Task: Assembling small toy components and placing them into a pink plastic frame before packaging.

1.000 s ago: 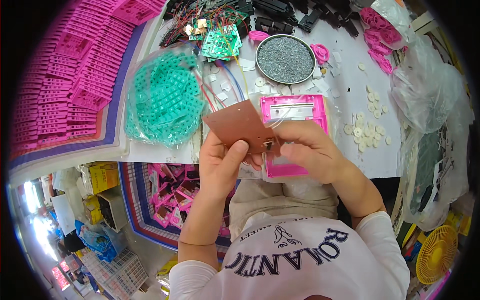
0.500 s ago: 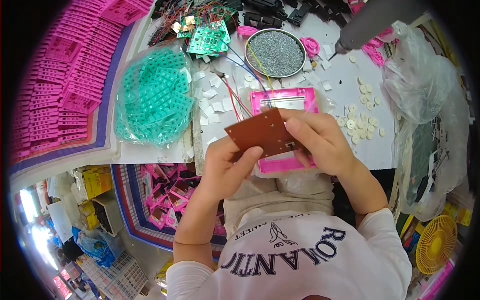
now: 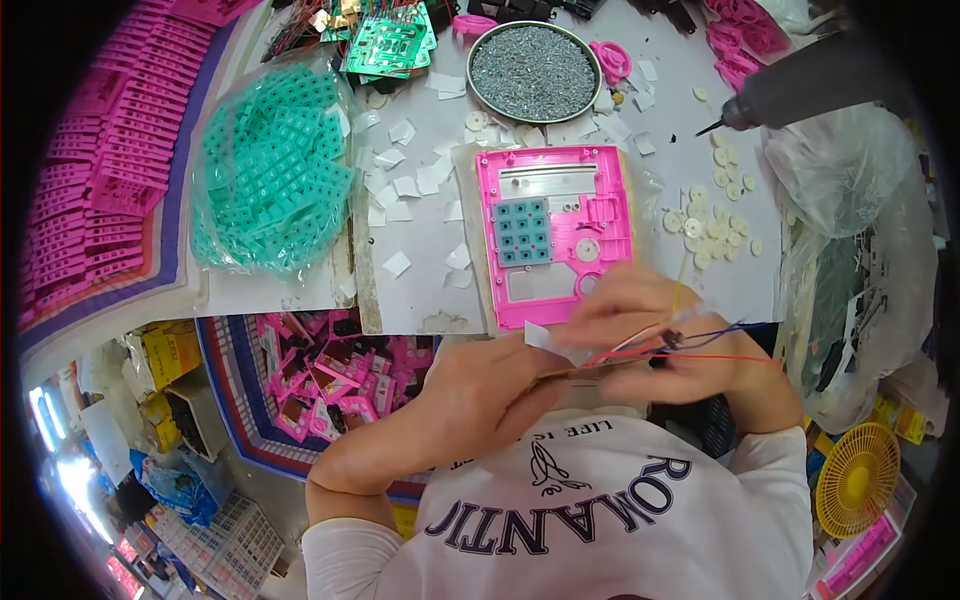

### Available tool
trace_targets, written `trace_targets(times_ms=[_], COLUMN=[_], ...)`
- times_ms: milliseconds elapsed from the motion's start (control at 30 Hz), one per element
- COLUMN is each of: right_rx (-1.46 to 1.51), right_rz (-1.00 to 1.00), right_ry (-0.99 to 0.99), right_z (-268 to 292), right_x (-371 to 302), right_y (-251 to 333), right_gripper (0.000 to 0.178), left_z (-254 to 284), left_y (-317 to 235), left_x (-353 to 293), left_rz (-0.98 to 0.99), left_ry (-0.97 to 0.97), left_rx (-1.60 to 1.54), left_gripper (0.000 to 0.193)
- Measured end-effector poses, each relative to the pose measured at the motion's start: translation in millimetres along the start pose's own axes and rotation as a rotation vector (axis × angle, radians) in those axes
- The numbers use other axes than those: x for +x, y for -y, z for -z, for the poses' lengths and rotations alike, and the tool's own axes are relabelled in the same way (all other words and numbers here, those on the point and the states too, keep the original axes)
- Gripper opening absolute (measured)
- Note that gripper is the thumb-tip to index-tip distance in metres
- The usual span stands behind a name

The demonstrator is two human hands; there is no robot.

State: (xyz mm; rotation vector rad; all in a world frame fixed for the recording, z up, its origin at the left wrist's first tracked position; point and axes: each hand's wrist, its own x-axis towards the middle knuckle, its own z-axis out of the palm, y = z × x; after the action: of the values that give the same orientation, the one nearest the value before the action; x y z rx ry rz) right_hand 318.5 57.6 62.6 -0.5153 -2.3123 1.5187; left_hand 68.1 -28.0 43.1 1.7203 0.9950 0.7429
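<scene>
Fingers of your left hand (image 3: 483, 388) pinched the board (image 3: 550, 378) edge-on between your shirt (image 3: 600, 480) and the pink case (image 3: 615, 235); your blurred right hand (image 3: 655, 335) was by the wires (image 3: 625, 354), its grip unclear. The board seemed light, stiff, safest held by its edges, the wires fragile.

The right grip (image 3: 690, 372) is blurred, its hold unclear.

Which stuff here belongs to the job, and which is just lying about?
Likely the job:
circuit board, in left hand
wires by right hand
pink casing with teal keypad

Probably just lying about:
clear plastic bags
yellow round grille
blue bag, lower left
</scene>
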Motion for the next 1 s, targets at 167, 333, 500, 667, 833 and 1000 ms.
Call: trace_targets(times_ms=[167,333,500,667,833,1000], right_rx=[0.369,0.082,-0.046,-0.181,-0.454,-0.504], right_rz=[-0.226,-0.201,-0.376,-0.484,-0.303,-0.294], right_ry=[-0.160,-0.262,-0.167,-0.166,-0.200,-0.144], right_z=[2,6,15,14,5,8], right_x=[27,65,82,83,85,87], right_y=[-25,-60,-63,-48,-53,-50], right_gripper=[0.029,0.030,0.032,0.032,0.029,0.026], left_z=[-10,-20,-18,-10,14,39], left_y=[5,30,24,17,-8,2], left_x=[-20,-15,-8,-12,-30,-17], left_rz=[0.707,0.649,0.682,0.754,0.641,0.367], left_ry=[0.091,0.000,-0.028,0.068,0.233,-0.035], left_rx=[-1.144,-1.458,-1.484,-1.385,-0.356,0.287], left_gripper=[0.042,0.056,0.060,0.066,0.055,0.030])
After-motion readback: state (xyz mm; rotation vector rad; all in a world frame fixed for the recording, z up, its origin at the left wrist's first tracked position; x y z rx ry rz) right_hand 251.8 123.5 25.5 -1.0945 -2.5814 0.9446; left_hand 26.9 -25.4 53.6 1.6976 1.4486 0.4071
